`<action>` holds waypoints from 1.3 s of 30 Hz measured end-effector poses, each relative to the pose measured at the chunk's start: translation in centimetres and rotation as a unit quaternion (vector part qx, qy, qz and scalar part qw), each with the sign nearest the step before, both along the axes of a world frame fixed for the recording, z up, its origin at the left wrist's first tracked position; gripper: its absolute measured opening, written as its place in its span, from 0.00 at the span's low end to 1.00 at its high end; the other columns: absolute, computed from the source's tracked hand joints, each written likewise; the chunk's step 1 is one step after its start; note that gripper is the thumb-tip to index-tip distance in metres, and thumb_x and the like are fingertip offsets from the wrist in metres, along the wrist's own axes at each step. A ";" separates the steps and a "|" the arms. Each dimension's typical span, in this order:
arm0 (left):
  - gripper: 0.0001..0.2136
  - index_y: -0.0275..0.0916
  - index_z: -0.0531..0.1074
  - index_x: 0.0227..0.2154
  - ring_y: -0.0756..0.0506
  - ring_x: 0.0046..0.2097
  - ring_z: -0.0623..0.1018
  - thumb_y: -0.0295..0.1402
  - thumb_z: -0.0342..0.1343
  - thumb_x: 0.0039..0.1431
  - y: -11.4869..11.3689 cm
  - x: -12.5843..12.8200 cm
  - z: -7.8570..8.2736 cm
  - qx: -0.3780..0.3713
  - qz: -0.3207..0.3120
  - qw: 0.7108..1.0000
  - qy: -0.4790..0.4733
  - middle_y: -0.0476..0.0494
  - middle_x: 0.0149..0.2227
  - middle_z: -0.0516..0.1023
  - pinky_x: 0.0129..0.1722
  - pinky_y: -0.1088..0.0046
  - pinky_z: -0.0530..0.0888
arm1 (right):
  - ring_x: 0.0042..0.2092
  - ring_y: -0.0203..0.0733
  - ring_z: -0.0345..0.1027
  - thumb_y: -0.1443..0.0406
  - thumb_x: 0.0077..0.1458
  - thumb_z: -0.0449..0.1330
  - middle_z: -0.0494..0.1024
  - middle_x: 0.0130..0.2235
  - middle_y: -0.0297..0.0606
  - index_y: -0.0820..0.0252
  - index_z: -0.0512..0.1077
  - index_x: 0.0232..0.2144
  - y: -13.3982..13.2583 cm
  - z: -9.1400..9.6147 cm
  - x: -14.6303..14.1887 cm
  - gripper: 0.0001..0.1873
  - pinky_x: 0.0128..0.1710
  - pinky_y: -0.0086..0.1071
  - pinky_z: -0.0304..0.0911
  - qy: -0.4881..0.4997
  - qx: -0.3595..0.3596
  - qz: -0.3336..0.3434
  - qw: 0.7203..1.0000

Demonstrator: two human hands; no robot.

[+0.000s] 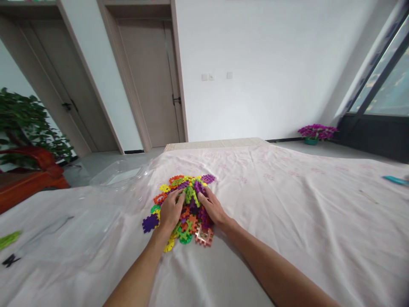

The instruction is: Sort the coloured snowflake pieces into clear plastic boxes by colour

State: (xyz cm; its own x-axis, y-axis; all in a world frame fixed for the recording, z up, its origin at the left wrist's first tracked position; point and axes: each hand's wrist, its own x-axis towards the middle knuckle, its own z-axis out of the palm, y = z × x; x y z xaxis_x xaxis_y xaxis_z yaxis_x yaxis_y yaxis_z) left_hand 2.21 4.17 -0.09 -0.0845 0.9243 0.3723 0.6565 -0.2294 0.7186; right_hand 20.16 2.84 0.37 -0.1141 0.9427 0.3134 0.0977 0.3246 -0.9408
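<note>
A heap of colourful interlocking plastic pieces [189, 222] lies on the pale cloth, in purple, green, yellow, orange and red. My left hand [171, 207] curls round the heap's left side, thumb toward the middle. From the right, my right hand [213, 205] curves over the pieces, its thumb against them. Between the two hands stand green pieces [189, 194] and purple ones, gripped in part; some fingertips are hidden among them. A dark purple square piece [150, 223] sits at the left edge, and a pinkish clear one [203, 235] at the near edge.
A clear plastic container [121, 174] stands left of the heap, with a clear sheet-like plastic piece [73, 230] nearer. At far left lie a green object [9, 240] and a small black clip-like item [10, 260]. A blue object [395, 180] rests at far right.
</note>
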 end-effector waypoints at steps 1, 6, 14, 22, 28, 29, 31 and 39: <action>0.18 0.43 0.75 0.48 0.42 0.57 0.73 0.43 0.48 0.63 -0.1 0.1 0.0 0.004 -0.006 1.000 -0.013 0.44 0.53 0.76 0.59 0.63 0.65 | 0.51 0.46 0.67 0.49 0.60 0.54 0.74 0.52 0.40 0.55 0.67 0.56 0.0 0.1 -0.2 0.26 0.52 0.40 0.63 0.021 -0.001 0.002 1.000; 0.19 0.39 0.74 0.49 0.43 0.55 0.74 0.42 0.46 0.64 -0.4 0.8 0.4 0.020 -0.037 0.995 -0.086 0.43 0.51 0.77 0.57 0.64 0.69 | 0.51 0.45 0.67 0.50 0.61 0.54 0.72 0.53 0.39 0.54 0.63 0.58 -0.4 0.6 -1.3 0.27 0.52 0.39 0.64 0.068 0.024 0.004 0.997; 0.21 0.38 0.73 0.48 0.43 0.54 0.75 0.37 0.36 0.67 -1.8 0.9 2.8 0.063 -0.057 0.988 -0.130 0.41 0.50 0.78 0.58 0.63 0.69 | 0.60 0.47 0.60 0.51 0.66 0.45 0.68 0.59 0.39 0.51 0.64 0.60 -2.1 2.6 -0.6 0.25 0.61 0.43 0.56 -0.058 0.154 0.043 0.985; 0.24 0.38 0.71 0.51 0.46 0.58 0.71 0.42 0.32 0.69 -0.1 -0.1 2.1 0.061 0.029 0.998 0.003 0.43 0.55 0.75 0.60 0.69 0.65 | 0.60 0.44 0.61 0.50 0.67 0.41 0.71 0.56 0.41 0.55 0.71 0.52 0.5 -0.3 1.7 0.27 0.63 0.42 0.53 -0.076 0.093 -0.070 0.990; 0.21 0.40 0.72 0.52 0.35 0.60 0.67 0.44 0.45 0.63 3.1 -0.8 2.6 -0.031 0.078 0.985 0.151 0.38 0.54 0.75 0.61 0.52 0.58 | 0.57 0.44 0.63 0.49 0.67 0.40 0.74 0.53 0.42 0.56 0.73 0.50 1.5 -1.5 2.1 0.28 0.61 0.41 0.55 -0.118 0.097 -0.092 0.984; 0.21 0.41 0.72 0.51 0.34 0.60 0.66 0.45 0.46 0.62 3.7 -0.7 2.7 -0.041 0.077 0.982 0.166 0.38 0.54 0.75 0.61 0.49 0.56 | 0.57 0.44 0.64 0.49 0.67 0.40 0.74 0.52 0.42 0.56 0.73 0.49 1.5 -1.5 2.1 0.28 0.61 0.41 0.55 -0.121 0.098 -0.094 0.983; 0.21 0.43 0.72 0.50 0.34 0.61 0.65 0.47 0.47 0.61 5.2 -0.3 2.9 -0.058 0.070 0.978 0.190 0.38 0.54 0.75 0.61 0.47 0.54 | 0.56 0.44 0.64 0.49 0.67 0.39 0.75 0.51 0.42 0.56 0.74 0.48 1.6 -1.5 2.1 0.29 0.61 0.41 0.56 -0.122 0.095 -0.097 0.983; 0.26 0.46 0.72 0.49 0.31 0.63 0.61 0.56 0.50 0.54 9.7 1.3 2.2 -0.120 0.008 0.966 0.229 0.38 0.58 0.71 0.58 0.50 0.59 | 0.55 0.44 0.66 0.48 0.66 0.39 0.76 0.50 0.41 0.55 0.75 0.46 1.8 -1.7 2.4 0.30 0.58 0.39 0.57 -0.131 0.084 -0.104 0.982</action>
